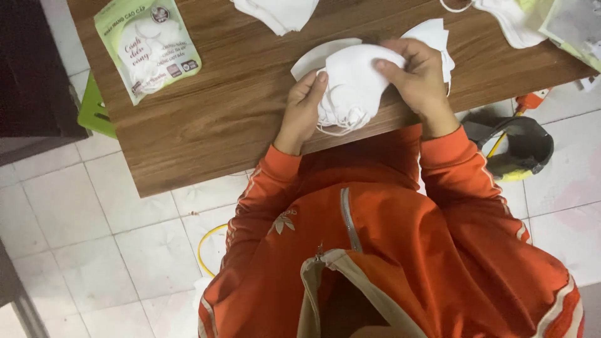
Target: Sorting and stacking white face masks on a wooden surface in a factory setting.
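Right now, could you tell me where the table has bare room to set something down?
Bare wood lies between the green packet and the left hand, reaching the near table edge. Crowded: both hands, with the right hand, hold white masks; more masks line the far edge.

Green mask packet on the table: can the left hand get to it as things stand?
Probably yes. The green mask packet lies flat on the wooden table, with bare tabletop between it and the left hand. But that hand's fingers hold the white mask stack, so it must let go first.
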